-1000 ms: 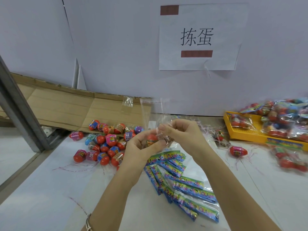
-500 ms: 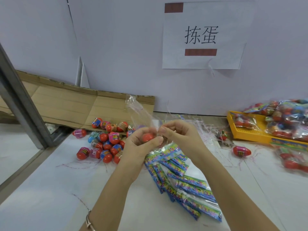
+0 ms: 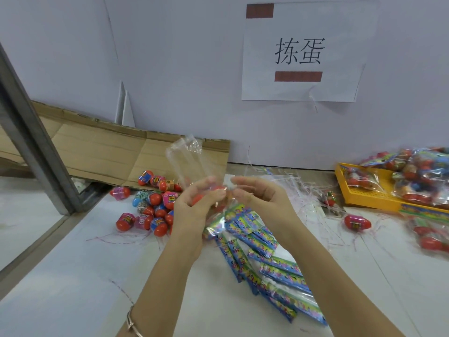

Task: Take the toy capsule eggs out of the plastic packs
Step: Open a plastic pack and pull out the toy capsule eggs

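Two characters, 拣蛋, fill the wall sign (image 3: 303, 52); eggs' (image 3: 155, 199) labels unreadable.

White surface (image 3: 60, 276); loose eggs (image 3: 150, 210), blue cards (image 3: 279, 271), yellow tray (image 3: 364, 200), cardboard (image 3: 97, 152) lie on it.

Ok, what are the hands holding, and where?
The left hand grips the clear plastic pack around a red capsule egg at its lower end; the right hand pinches the pack beside it.

clear glossy plastic pack (image 3: 187, 161) | glossy plastic eggs (image 3: 148, 210) | matt brown cardboard (image 3: 109, 154) | white paper sign (image 3: 303, 52)
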